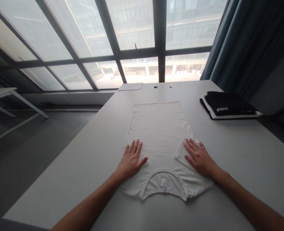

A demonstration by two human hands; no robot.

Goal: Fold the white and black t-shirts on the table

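A white T-shirt (159, 131) lies spread flat on the table, its neckline towards me and its hem at the far end. Both sleeves are folded inward over the body. My left hand (132, 158) rests flat on the left sleeve, fingers stretched out and covering most of it. On the other side my right hand (197, 157) presses flat on the right sleeve (180, 154), fingers extended. Inside the round collar a small light label (164, 183) shows. Slight wrinkles run across the shirt near the shoulders and sides.
The white table (84, 160) stands before large windows (137, 29). At its right lies a stack of folded dark and white clothes (228, 104). Paper sheets (131, 86) lie at the far edge. A blue curtain (243, 41) hangs at right; another table (2, 93) stands left.
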